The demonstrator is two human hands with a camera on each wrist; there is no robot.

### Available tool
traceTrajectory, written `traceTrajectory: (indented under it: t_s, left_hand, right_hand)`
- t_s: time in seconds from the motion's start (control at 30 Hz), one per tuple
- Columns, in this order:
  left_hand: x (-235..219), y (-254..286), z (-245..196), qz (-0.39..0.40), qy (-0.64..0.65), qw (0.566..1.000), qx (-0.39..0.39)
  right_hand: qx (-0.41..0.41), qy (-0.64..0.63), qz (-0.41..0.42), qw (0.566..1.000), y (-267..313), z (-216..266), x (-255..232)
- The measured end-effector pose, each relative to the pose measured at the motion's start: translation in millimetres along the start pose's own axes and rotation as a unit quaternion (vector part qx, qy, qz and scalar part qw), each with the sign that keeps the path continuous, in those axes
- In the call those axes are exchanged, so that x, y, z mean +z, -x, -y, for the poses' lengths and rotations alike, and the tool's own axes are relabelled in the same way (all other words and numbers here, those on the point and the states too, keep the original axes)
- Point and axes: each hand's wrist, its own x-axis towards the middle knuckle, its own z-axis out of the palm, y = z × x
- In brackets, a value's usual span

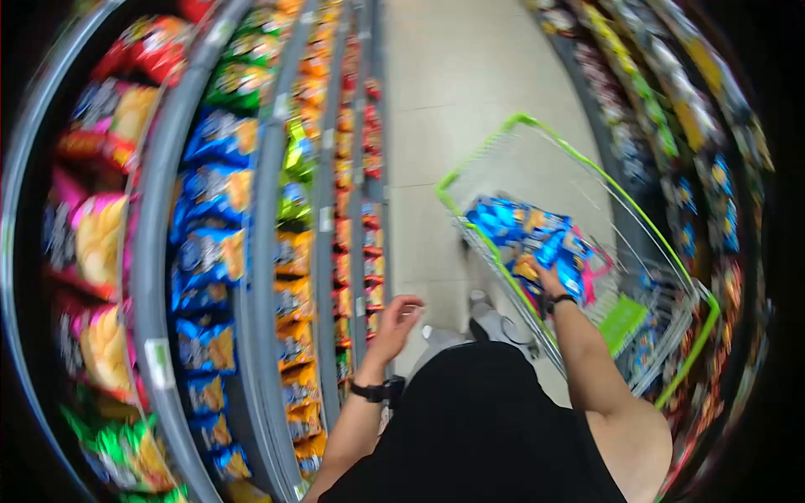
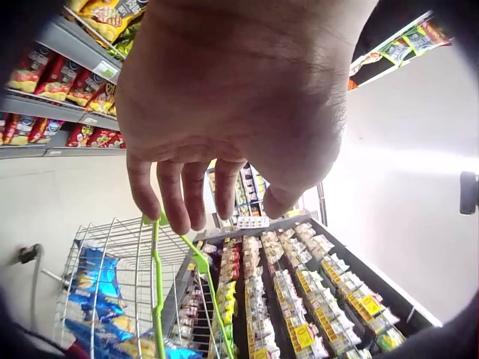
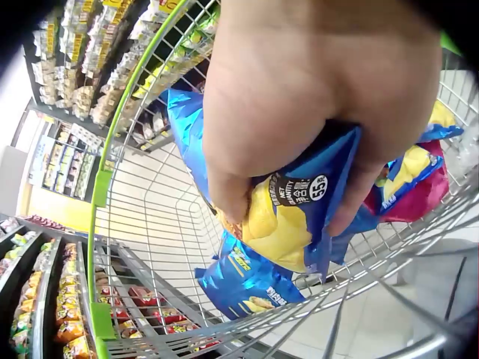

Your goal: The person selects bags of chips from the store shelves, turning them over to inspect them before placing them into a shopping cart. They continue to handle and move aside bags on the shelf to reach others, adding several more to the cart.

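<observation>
My right hand (image 1: 549, 282) reaches down into a wire shopping cart (image 1: 521, 120) with green rims. In the right wrist view its thumb and fingers pinch a blue chip bag (image 3: 288, 224) with yellow chips printed on it. Below that bag lies another blue chip bag (image 3: 243, 280), and a pink bag (image 3: 419, 196) shows beside them. The head view has several blue bags (image 1: 501, 220) heaped in the cart. Held out to the left of the cart, my left hand (image 1: 396, 325) has loosely bent fingers and nothing in them. The left wrist view shows it palm side, above the cart's rim.
Shelves of blue chip bags (image 1: 214, 256), orange bags (image 1: 293, 302) and pink bags (image 1: 101, 235) line the left of the aisle. More packed shelves (image 1: 637, 92) stand close along the right. Pale floor tiles (image 1: 444, 75) run between them. A green panel (image 1: 622, 325) sits at the cart's near end.
</observation>
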Motion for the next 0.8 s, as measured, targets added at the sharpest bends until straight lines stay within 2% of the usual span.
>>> traceTrajectory:
  t_s: [0.03,0.07,0.17,0.2,0.27,0.33,0.4,0.43,0.47,0.53,0.6,0.67,0.73,0.8]
  left_hand:
    - [-3,1,9,-0.002,-0.034,0.999,-0.009]
    - [-2,2,11,-0.006,-0.027,1.0,0.007]
    - [-9,13,-7,-0.03,-0.062,0.998,0.0]
    - [-16,18,-10,-0.061,-0.06,0.996,0.001]
    - [-29,28,-15,-0.106,-0.052,0.993,0.006]
    - [-45,39,-7,-0.196,-0.041,0.979,0.037]
    - [-61,58,-13,-0.284,-0.045,0.956,0.055]
    - [-66,67,-17,-0.346,-0.04,0.935,0.071]
    - [-72,80,-27,-0.39,-0.09,0.912,0.09]
    - [-91,110,-46,-0.467,-0.193,0.854,0.123]
    - [-119,139,-60,-0.576,-0.319,0.738,0.151]
    - [-152,173,-77,-0.653,-0.35,0.656,0.142]
    - [-190,198,-78,-0.739,-0.349,0.576,0.024]
    - [-223,209,-72,-0.736,-0.341,0.582,-0.052]
  right_hand:
    - [0.006,-0.026,0.034,0.999,-7,-5,9]
    - [0.056,-0.038,0.074,0.995,4,15,11]
    - [0.037,0.09,0.152,0.984,-64,-16,21]
    - [0.032,0.237,0.054,0.969,-59,1,25]
    - [-0.061,0.289,-0.01,0.955,-85,-18,26]
    - [-0.034,0.404,-0.045,0.913,-69,27,19]
    - [-0.05,0.466,-0.136,0.873,-69,56,24]
    - [-0.05,0.474,-0.177,0.861,-70,69,30]
    - [-0.049,0.479,-0.218,0.849,-69,80,34]
    - [-0.094,0.433,-0.212,0.871,-87,102,36]
    - [-0.112,0.401,-0.238,0.877,-86,128,43]
    - [-0.196,0.371,-0.242,0.875,-82,150,57]
    - [-0.273,0.329,-0.238,0.872,-78,177,79]
    - [-0.372,0.296,-0.238,0.847,-68,197,104]
